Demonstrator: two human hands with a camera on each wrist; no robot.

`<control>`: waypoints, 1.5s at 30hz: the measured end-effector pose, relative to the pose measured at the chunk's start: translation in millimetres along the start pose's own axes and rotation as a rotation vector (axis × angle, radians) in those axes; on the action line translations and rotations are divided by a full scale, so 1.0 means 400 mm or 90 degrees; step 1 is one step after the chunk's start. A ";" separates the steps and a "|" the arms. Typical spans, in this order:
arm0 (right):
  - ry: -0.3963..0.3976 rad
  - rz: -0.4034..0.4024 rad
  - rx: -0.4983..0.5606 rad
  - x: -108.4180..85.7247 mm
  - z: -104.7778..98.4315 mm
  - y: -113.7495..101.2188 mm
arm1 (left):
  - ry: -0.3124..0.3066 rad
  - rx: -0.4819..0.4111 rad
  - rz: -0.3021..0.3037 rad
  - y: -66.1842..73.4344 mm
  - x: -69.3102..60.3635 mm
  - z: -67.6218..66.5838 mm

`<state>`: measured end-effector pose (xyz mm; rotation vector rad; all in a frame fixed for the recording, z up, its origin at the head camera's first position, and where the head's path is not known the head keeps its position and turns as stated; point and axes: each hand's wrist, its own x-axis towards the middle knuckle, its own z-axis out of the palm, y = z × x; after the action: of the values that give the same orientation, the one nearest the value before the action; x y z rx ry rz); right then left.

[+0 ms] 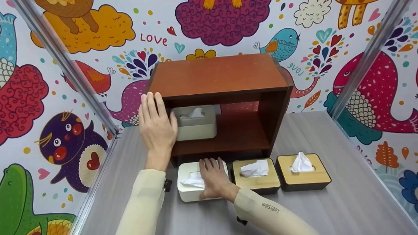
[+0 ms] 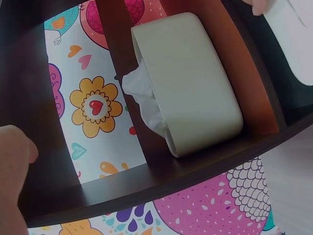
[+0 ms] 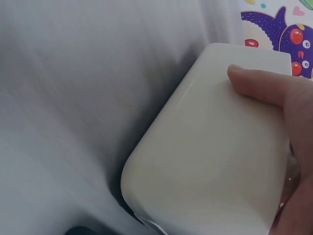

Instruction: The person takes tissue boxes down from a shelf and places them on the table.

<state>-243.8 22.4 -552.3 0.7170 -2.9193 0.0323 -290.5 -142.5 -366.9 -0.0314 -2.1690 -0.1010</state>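
A cream-white tissue box (image 1: pixel 189 195) stands on the table before a small brown wooden shelf (image 1: pixel 222 75). My right hand (image 1: pixel 214 179) grips this box from above, thumb on its near side (image 3: pixel 205 142) and fingers across the top toward the far edge. My left hand (image 1: pixel 157 129) is at the shelf's left front edge with fingers straight and pointing up; whether it touches the wood I cannot tell. Inside the shelf, at the left, sits a grey-beige tissue box (image 2: pixel 195 83) with a tissue sticking out.
Right of the white box stand two dark tissue boxes with bamboo lids, one nearer (image 1: pixel 254 182) and one farther right (image 1: pixel 318 169). Metal posts (image 1: pixel 70 70) and cartoon-printed walls enclose the grey table (image 1: pixel 346 202).
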 end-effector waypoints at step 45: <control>0.046 0.074 0.192 -0.174 -0.351 0.429 | -0.039 -0.116 0.047 -0.036 -0.055 0.016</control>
<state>-244.4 213.8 -420.5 0.5686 -2.9125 0.5075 -284.3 -156.0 -389.6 -0.2205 -2.2118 -0.2574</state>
